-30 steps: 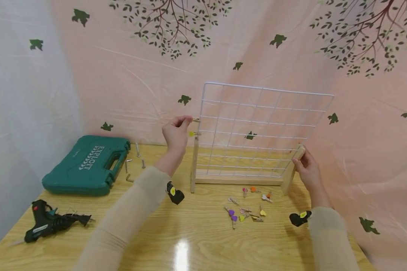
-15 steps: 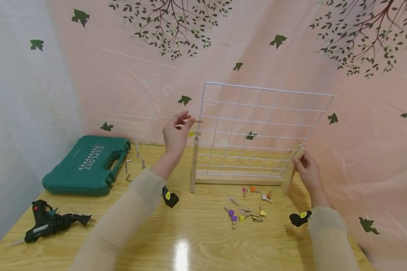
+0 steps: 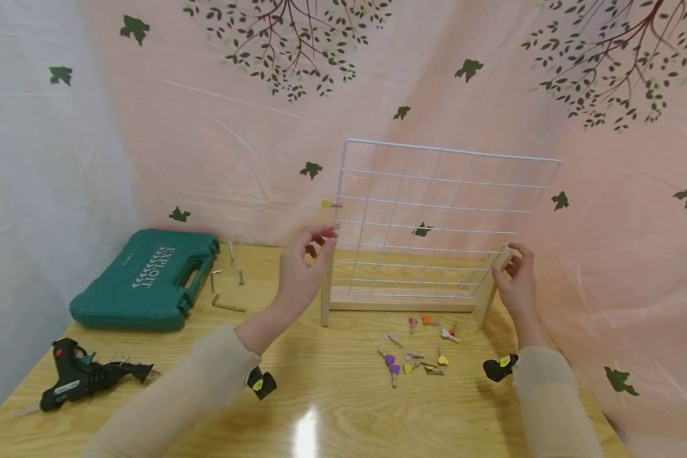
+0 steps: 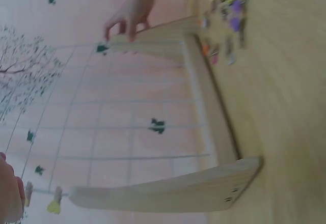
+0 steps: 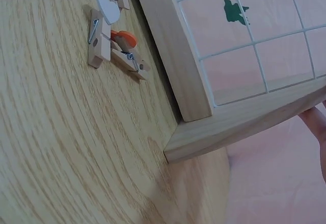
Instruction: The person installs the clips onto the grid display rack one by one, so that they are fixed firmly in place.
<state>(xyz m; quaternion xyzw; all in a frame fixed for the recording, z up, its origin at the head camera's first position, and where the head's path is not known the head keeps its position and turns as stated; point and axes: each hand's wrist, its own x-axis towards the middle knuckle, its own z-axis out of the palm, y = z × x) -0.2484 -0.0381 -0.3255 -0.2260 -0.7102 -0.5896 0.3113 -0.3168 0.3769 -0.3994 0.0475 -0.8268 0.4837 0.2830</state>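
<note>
A white wire grid [image 3: 443, 210] stands upright in a wooden stand [image 3: 401, 303]. Two small wooden clothespins are clipped to its left edge; the upper clothespin [image 3: 332, 204] shows a yellow heart. My left hand [image 3: 300, 277] is beside the lower clothespin [image 4: 54, 202], whose yellow heart it covers in the head view. The left fingers are loosely bent and hold nothing that I can see. On the far side, my right hand [image 3: 518, 277] grips the stand's right post [image 3: 489, 286] near its top, thumb in front and fingers behind.
Several heart clothespins [image 3: 395, 368] lie on the table [image 3: 343, 394] before the stand. At left are a green tool case [image 3: 143, 273], a black glue gun [image 3: 86, 381], bolts [image 3: 231, 253] and hex keys [image 3: 229, 306]. A printed cloth [image 3: 252, 159] hangs behind.
My left hand has let go of the upper clothespin, leaving it clipped on the grid with its yellow heart showing, and has moved down to the lower one. The right hand stays on the post.
</note>
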